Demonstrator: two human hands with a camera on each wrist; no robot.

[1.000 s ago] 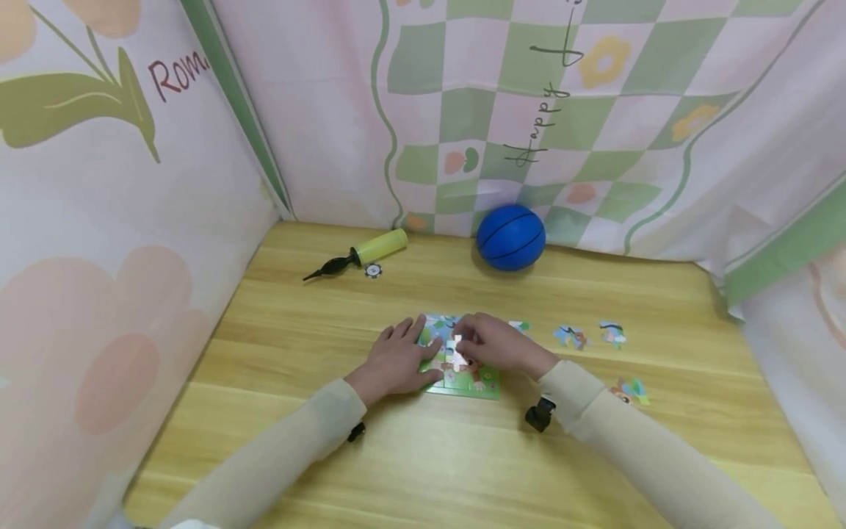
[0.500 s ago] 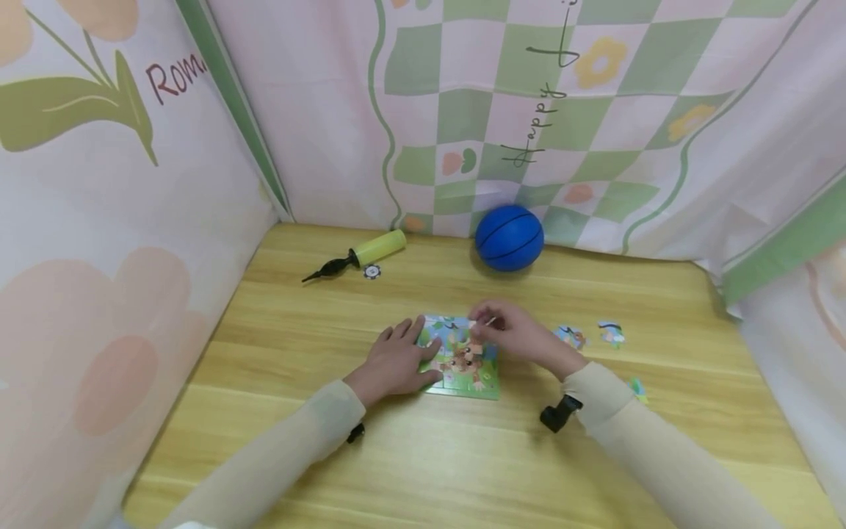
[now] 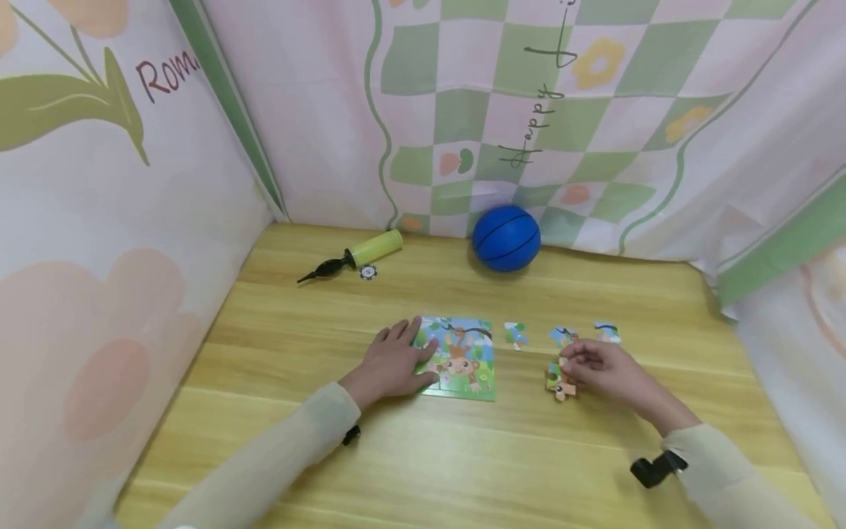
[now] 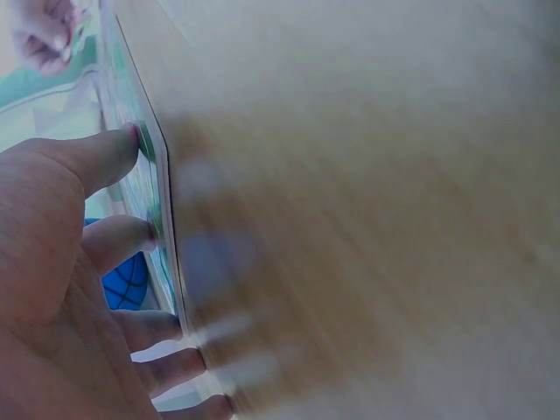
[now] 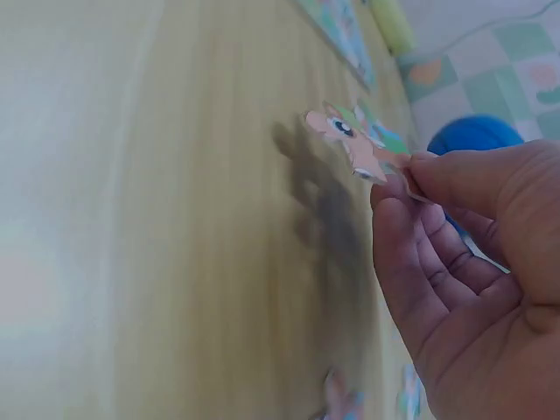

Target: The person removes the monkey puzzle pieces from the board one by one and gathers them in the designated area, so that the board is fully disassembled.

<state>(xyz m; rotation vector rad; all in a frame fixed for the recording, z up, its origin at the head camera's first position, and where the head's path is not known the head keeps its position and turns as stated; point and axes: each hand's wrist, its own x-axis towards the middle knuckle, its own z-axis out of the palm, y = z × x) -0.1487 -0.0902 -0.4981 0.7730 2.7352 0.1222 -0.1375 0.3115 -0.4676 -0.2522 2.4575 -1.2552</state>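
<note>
A square jigsaw puzzle (image 3: pixel 460 356) with a monkey picture lies flat on the table. My left hand (image 3: pixel 388 366) rests along its left side, fingers spread, thumb and fingertips touching the edge; the left wrist view shows this hand (image 4: pixel 52 254) beside the puzzle's rim. Right of the puzzle, my right hand (image 3: pixel 604 371) pinches a loose puzzle piece (image 3: pixel 559 383). In the right wrist view that piece (image 5: pixel 354 144), with part of a monkey's eye, is raised above the table between thumb and fingers.
Loose puzzle pieces lie right of the puzzle: one (image 3: pixel 515 333) close by, another (image 3: pixel 562 336) and a third (image 3: pixel 606 331) farther along. A blue ball (image 3: pixel 506 239) and a yellow-green hand pump (image 3: pixel 377 248) sit at the back, with a small round chip (image 3: pixel 368 272) beside the pump.
My right hand has left the puzzle, moved right and picked up the piece with the eye from the table. My left hand stays in place.
</note>
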